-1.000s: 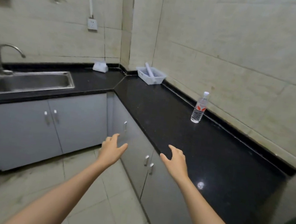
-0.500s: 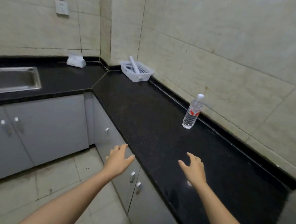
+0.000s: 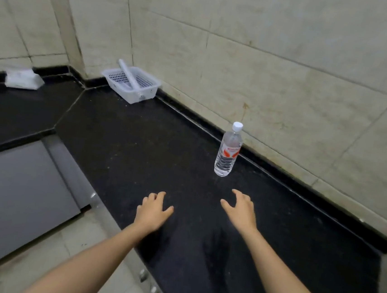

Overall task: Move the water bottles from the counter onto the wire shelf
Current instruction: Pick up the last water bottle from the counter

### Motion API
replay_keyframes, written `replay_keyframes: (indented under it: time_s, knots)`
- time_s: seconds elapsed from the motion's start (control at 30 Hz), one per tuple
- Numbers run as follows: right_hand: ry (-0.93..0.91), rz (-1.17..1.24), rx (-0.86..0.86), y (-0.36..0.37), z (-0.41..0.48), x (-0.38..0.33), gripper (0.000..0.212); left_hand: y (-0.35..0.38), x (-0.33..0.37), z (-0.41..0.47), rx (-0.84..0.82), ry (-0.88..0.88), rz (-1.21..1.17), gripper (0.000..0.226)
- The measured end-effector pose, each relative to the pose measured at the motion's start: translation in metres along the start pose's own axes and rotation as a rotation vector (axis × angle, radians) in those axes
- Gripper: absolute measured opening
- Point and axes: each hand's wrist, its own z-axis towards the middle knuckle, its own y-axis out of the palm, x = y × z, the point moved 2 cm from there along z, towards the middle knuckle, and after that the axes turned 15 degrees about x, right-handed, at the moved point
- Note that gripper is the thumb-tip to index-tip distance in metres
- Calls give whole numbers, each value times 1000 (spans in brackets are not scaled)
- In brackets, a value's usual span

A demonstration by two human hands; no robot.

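Note:
One clear water bottle with a white cap and a red-and-white label stands upright on the black counter, close to the tiled wall. My right hand hovers over the counter just short of the bottle, fingers spread, holding nothing. My left hand is beside it to the left, also open and empty, above the counter near its front edge. No wire shelf is in view.
A white perforated plastic basket with a rolled white item in it sits in the counter's far corner. A white tissue pack lies at the far left. Grey cabinet doors and a tiled floor are below left.
The view has swung right and closer to the counter; the sink has left the frame. Both hands have moved forward over the counter, the right one nearer the bottle.

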Motion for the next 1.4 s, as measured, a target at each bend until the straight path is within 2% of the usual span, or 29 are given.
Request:
replay_keyframes:
  time_s: [0.23, 0.43, 0.57, 0.63, 0.7, 0.77, 0.83, 1.0, 1.07, 1.17, 1.33, 1.4]
  knots:
    - [136, 69, 117, 26, 68, -30, 71, 30, 11, 95, -32, 218, 108, 57]
    - [344, 304, 286, 43, 136, -63, 84, 54, 11, 177, -107, 508, 316, 61]
    - [443, 361, 396, 58, 167, -68, 101, 73, -4, 212, -98, 599, 383, 59]
    - [484, 384, 450, 62, 175, -68, 103, 84, -14, 218, -146, 616, 363, 57]
    - [512, 428, 499, 66, 181, -66, 97, 92, -22, 217, -159, 654, 347, 62]
    - [521, 468, 525, 70, 183, -65, 80, 96, -26, 218, -151, 647, 316, 70]
    - [528, 477, 547, 71, 184, -64, 70, 93, -25, 219, -151, 646, 297, 62]
    - [544, 416, 598, 64, 176, -64, 70, 88, -24, 218, -177, 648, 253, 60]
    - [569, 407, 636, 58, 161, -61, 69, 87, -25, 218, -201, 630, 234, 69]
    - [599, 411, 677, 45, 123, -51, 67, 85, -25, 219, -142, 650, 204, 83]
    - [637, 392, 757, 8, 40, -27, 58, 80, 2, 190, -73, 754, 121, 82]
    - [645, 379, 804, -12, 3, -16, 56, 79, 23, 162, -73, 816, 71, 71]
